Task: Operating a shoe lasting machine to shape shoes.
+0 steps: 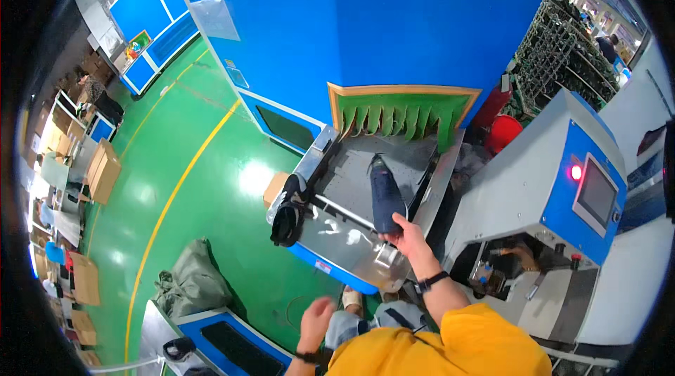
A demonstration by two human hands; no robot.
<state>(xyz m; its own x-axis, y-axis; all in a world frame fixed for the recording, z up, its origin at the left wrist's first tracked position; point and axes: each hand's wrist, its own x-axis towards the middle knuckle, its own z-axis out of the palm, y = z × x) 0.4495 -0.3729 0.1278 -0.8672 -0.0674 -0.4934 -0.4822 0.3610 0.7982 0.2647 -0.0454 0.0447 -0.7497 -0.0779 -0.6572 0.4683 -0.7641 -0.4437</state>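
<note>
My right hand [406,235] grips the near end of a dark navy shoe upper [385,197], which lies lengthwise on the grey conveyor bed [344,172]. Its far end points at the green strip curtain [401,114] of a big blue machine. Down in front of my body, my left hand [318,316] hangs in the air, touching nothing I can see; motion blurs its fingers. Black shoes with some white [290,209] rest on the conveyor's left edge.
A grey and blue machine with a screen [596,193] and lit red button stands at right. Beside the curtain sits a red bucket [503,135]. A grey-green sack [195,277] lies on the green floor at left, behind a blue-framed stand [242,341]. Cardboard boxes [104,172] line the far left.
</note>
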